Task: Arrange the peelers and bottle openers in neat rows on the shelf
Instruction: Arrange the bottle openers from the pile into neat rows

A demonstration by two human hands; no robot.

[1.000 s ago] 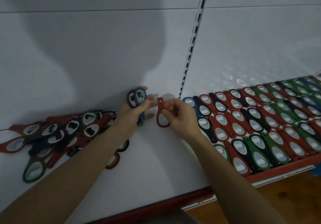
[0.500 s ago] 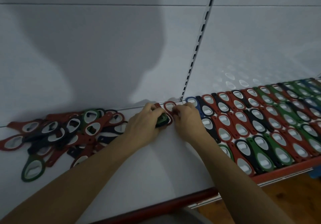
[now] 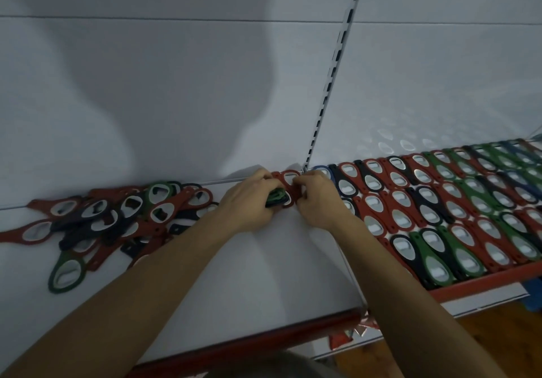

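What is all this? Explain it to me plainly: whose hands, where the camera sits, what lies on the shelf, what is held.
There is no machine here: a person works with two bare hands. The one picture comes from a camera worn on the head, looking forward and down. On the white shelf lie bottle openers: a loose pile on the left and neat rows on the right. The left hand holds a small stack of openers, with a green one showing. The right hand pinches a red opener at the shelf's back edge, beside the rows.
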